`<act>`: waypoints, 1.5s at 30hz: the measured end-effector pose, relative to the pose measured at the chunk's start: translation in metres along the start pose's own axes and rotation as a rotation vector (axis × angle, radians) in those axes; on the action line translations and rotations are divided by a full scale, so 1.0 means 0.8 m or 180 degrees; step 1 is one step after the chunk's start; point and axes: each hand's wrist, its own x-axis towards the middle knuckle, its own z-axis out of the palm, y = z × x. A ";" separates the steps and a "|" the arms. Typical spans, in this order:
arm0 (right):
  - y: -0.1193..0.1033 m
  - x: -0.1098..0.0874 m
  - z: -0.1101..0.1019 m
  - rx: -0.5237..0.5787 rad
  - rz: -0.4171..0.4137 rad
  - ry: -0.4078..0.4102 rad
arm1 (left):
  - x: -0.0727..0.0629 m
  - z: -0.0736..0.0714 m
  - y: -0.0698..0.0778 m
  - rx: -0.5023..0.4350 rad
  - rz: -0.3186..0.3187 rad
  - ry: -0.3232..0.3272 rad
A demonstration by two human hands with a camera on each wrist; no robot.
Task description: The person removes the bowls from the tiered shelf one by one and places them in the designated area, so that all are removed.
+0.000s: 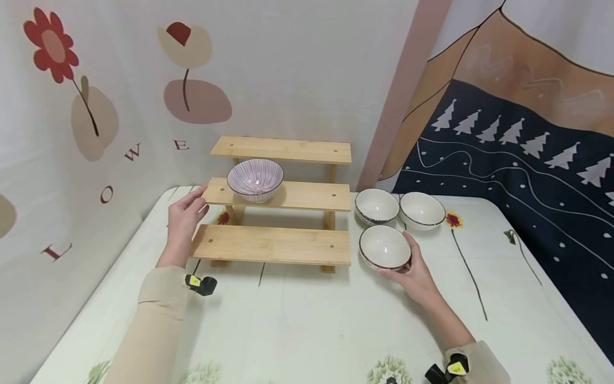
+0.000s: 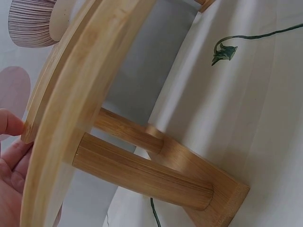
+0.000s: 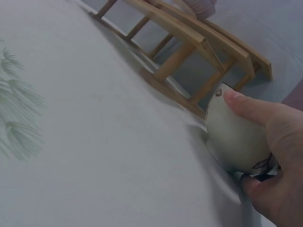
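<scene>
A three-tier wooden shelf stand (image 1: 273, 245) stands on the table in the head view. On its middle tier, left of centre, sits a purple-striped bowl (image 1: 256, 177). My left hand (image 1: 184, 217) grips the left end of that tier; the left wrist view shows fingers at the board's end (image 2: 29, 130). To the right of the stand, my right hand (image 1: 416, 274) holds a white dark-rimmed bowl (image 1: 385, 246) by its side, thumb and fingers spread around it. In the right wrist view the thumb (image 3: 241, 101) presses near the rim.
Behind the held bowl stand two similar white bowls, one on the left (image 1: 377, 205) and one on the right (image 1: 422, 209). A flower-printed cloth (image 1: 297, 320) covers the table. Printed curtains hang close behind the stand (image 1: 307, 69) and along the right side (image 1: 527, 176).
</scene>
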 end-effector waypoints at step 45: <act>-0.076 0.035 -0.022 -0.0173 -0.0433 0.0132 | 0.000 -0.001 -0.002 0.0025 0.0075 -0.0026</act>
